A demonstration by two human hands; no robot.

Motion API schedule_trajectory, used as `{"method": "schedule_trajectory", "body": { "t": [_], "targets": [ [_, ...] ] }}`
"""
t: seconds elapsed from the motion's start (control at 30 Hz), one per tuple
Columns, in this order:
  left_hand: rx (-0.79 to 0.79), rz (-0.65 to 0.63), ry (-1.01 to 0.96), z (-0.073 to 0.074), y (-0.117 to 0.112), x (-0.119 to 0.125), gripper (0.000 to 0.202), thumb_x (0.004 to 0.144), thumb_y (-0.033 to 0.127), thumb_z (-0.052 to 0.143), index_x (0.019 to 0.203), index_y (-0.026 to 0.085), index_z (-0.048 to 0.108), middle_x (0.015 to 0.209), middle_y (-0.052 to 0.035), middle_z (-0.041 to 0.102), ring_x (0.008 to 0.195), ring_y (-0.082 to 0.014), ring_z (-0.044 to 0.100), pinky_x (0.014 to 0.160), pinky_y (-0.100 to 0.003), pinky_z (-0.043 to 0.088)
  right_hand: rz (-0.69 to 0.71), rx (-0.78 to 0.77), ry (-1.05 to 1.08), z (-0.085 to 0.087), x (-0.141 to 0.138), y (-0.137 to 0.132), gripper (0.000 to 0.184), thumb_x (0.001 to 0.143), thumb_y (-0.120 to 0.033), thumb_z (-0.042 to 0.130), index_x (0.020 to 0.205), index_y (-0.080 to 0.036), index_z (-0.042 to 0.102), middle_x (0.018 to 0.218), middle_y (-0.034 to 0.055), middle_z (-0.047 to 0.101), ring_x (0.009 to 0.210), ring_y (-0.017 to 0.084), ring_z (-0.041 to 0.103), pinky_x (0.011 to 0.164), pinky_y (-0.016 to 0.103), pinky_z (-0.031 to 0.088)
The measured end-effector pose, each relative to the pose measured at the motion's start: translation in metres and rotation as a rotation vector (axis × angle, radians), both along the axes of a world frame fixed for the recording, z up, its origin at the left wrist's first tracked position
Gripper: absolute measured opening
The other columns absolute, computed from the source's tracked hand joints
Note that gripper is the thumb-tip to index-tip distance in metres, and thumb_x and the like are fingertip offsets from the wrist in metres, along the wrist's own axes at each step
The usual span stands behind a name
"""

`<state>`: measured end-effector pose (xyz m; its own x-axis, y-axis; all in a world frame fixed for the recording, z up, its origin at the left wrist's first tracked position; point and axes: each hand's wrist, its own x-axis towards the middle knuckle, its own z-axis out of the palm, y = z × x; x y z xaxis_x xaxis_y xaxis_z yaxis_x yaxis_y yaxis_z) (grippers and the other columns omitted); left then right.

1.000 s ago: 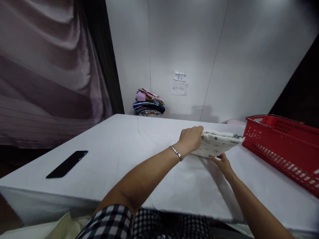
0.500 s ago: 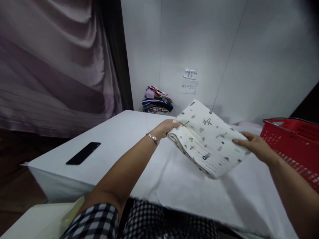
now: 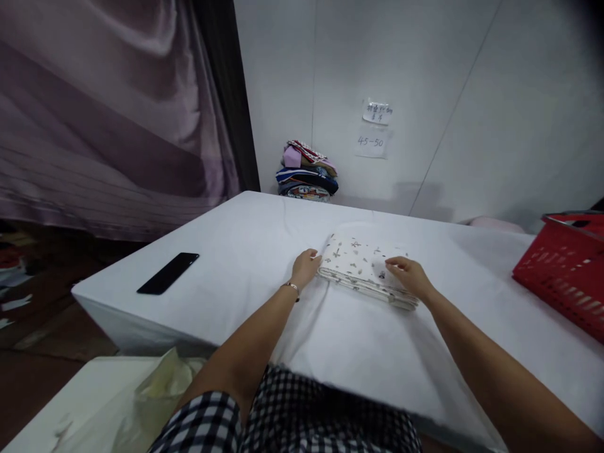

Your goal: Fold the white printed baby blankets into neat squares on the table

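Observation:
A folded white cloth (image 3: 355, 259) printed with small plant-like figures lies flat on the white-covered table (image 3: 264, 239). Its layered edge faces me. At the cloth's left edge is my left hand (image 3: 306, 267), fingers loosely apart and gripping nothing; a bracelet circles that wrist. Over the right part of the cloth reaches my right hand (image 3: 409, 275), its fingers stretched out and thumb apart. Whether those fingertips touch the fabric or hover just above it, I cannot tell.
A black phone (image 3: 168, 274) rests on the table's left side. Folded fabrics (image 3: 307, 173) are stacked against the wall, near paper signs (image 3: 372, 141). At right stands a red basket (image 3: 566, 270). A pale bag (image 3: 165, 384) lies on a white surface at lower left.
The cloth, held up and tilted between both hands before, now lies flat on the table. Both hands have come down and let go of it. The view has shifted slightly.

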<state>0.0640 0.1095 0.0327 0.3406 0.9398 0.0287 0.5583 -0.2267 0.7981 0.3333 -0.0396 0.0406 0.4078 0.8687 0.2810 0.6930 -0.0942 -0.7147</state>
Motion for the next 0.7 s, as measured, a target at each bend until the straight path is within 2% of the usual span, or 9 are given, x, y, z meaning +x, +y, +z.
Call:
{"method": "schedule_trajectory", "body": {
  "t": [0.13, 0.2, 0.33, 0.47, 0.7],
  "targets": [
    [0.411, -0.249, 0.013, -0.006, -0.018, 0.003, 0.024, 0.085, 0.027, 0.051, 0.104, 0.019, 0.062, 0.112, -0.0052, 0.061, 0.106, -0.0173, 0.051, 0.094, -0.031, 0.037, 0.005, -0.046, 0.047, -0.019, -0.021, -0.028, 0.031, 0.075, -0.045, 0.053, 0.087, -0.020, 0.067, 0.082, 0.0048, 0.068, 0.070, 0.018, 0.059, 0.064, 0.031, 0.046],
    [0.496, -0.359, 0.039, -0.009, -0.026, 0.009, 0.021, 0.084, 0.027, 0.054, 0.102, 0.021, 0.063, 0.112, -0.0039, 0.061, 0.107, -0.0171, 0.050, 0.094, -0.032, 0.035, 0.016, -0.035, 0.029, -0.024, -0.024, -0.037, 0.030, 0.077, -0.045, 0.052, 0.086, -0.020, 0.067, 0.082, 0.0047, 0.067, 0.072, 0.019, 0.059, 0.065, 0.031, 0.046],
    [0.556, -0.448, 0.104, -0.017, -0.034, 0.017, 0.018, 0.085, 0.027, 0.054, 0.100, 0.022, 0.064, 0.107, -0.0020, 0.063, 0.104, -0.0163, 0.051, 0.093, -0.034, 0.033, 0.085, -0.015, -0.142, -0.032, -0.027, -0.043, 0.027, 0.080, -0.043, 0.050, 0.088, -0.023, 0.067, 0.092, 0.0050, 0.066, 0.088, 0.022, 0.058, 0.078, 0.035, 0.044],
    [0.567, -0.467, 0.142, -0.023, -0.035, 0.016, 0.019, 0.088, 0.026, 0.050, 0.101, 0.022, 0.063, 0.104, -0.0016, 0.063, 0.103, -0.0148, 0.051, 0.093, -0.033, 0.032, 0.068, -0.011, -0.225, -0.036, -0.028, -0.044, 0.029, 0.082, -0.041, 0.049, 0.095, -0.022, 0.067, 0.098, 0.0068, 0.064, 0.097, 0.024, 0.055, 0.085, 0.039, 0.043],
    [0.651, -0.482, 0.168, -0.017, -0.037, 0.019, 0.020, 0.090, 0.027, 0.046, 0.103, 0.023, 0.061, 0.105, -0.0024, 0.063, 0.102, -0.0150, 0.050, 0.092, -0.033, 0.031, 0.107, -0.016, -0.240, -0.034, -0.027, -0.044, 0.031, 0.085, -0.041, 0.045, 0.099, -0.024, 0.067, 0.100, 0.0068, 0.064, 0.097, 0.024, 0.054, 0.086, 0.040, 0.043]
  ]
}}
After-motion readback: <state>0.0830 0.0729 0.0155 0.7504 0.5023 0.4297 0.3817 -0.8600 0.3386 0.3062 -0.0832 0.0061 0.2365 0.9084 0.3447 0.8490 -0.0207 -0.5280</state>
